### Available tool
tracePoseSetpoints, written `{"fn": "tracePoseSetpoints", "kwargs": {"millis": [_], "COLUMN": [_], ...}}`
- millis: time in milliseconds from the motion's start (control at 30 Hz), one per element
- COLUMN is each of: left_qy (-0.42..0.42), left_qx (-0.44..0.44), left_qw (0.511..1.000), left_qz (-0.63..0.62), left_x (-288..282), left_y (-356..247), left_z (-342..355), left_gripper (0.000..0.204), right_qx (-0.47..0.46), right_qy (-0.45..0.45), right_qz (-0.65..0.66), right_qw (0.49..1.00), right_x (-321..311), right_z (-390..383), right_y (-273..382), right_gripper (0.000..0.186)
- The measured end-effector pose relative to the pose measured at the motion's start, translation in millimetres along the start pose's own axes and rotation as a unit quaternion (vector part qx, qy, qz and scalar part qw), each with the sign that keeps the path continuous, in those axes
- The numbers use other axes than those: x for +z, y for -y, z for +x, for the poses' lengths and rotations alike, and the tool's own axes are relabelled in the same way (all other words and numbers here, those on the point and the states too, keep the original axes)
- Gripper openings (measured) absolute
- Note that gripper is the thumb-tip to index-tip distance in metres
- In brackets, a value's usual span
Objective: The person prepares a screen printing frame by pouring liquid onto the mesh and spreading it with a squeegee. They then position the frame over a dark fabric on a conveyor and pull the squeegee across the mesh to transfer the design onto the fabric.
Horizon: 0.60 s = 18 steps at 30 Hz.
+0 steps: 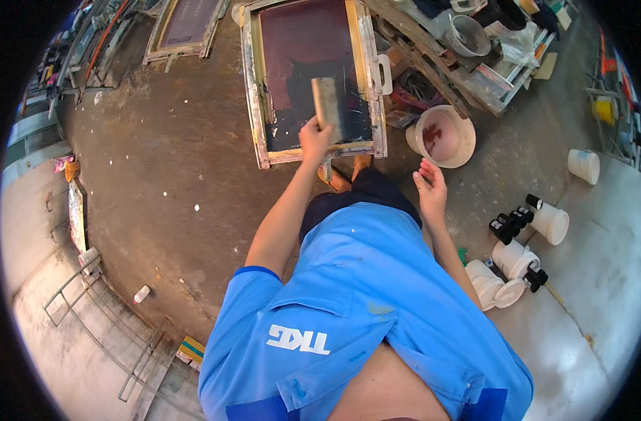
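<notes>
In my left hand (pixel 313 142) is a grey-beige, bar-shaped scraper (pixel 327 105), gripped near its lower end with the fingers wrapped round it. It is over a framed printing screen (pixel 313 42), whose mesh is purplish at the top and dark, patchy and wet-looking lower down. The screen's pale, stained frame (pixel 256 105) stands in front of my feet. To the right, my right hand (pixel 431 188) is open and holds nothing, its fingers loosely bent. It is just below a white bucket (pixel 461 144) with reddish-brown liquid on its bottom.
Another framed screen (pixel 187 24) lies at the upper left. A wooden rack (pixel 433 59) with a clear tub (pixel 469 35) stands right of the near screen. White buckets (pixel 513 258) and black bottles (pixel 511 224) cluster at the right. A metal rail (pixel 103 302) runs at the lower left.
</notes>
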State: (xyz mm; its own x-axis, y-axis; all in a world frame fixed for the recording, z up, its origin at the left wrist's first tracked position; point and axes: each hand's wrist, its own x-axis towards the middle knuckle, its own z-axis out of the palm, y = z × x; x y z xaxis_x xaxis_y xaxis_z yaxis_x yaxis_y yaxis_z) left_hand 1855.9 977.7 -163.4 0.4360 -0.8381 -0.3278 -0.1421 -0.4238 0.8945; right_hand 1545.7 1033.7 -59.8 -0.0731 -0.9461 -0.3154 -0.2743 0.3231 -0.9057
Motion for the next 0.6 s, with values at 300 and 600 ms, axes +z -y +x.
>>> {"fn": "tracePoseSetpoints", "kwargs": {"millis": [300, 600], "left_qy": [-0.217, -0.107], "left_qx": [0.019, 0.001], "left_qw": [0.950, 0.993], "left_qz": [0.225, -0.040], "left_x": [-116.9, -15.7], "left_y": [-14.2, -47.5], "left_z": [3.2, 3.0], "left_gripper": [0.023, 0.028], "right_qx": [-0.003, -0.064], "right_qy": [0.106, 0.065], "right_qz": [-0.037, -0.102], "right_qw": [0.994, 0.991], "right_x": [23.1, 103.7], "right_z": [93.9, 257.2], "right_y": [-17.6, 27.8], "right_gripper": [0.051, 0.069]}}
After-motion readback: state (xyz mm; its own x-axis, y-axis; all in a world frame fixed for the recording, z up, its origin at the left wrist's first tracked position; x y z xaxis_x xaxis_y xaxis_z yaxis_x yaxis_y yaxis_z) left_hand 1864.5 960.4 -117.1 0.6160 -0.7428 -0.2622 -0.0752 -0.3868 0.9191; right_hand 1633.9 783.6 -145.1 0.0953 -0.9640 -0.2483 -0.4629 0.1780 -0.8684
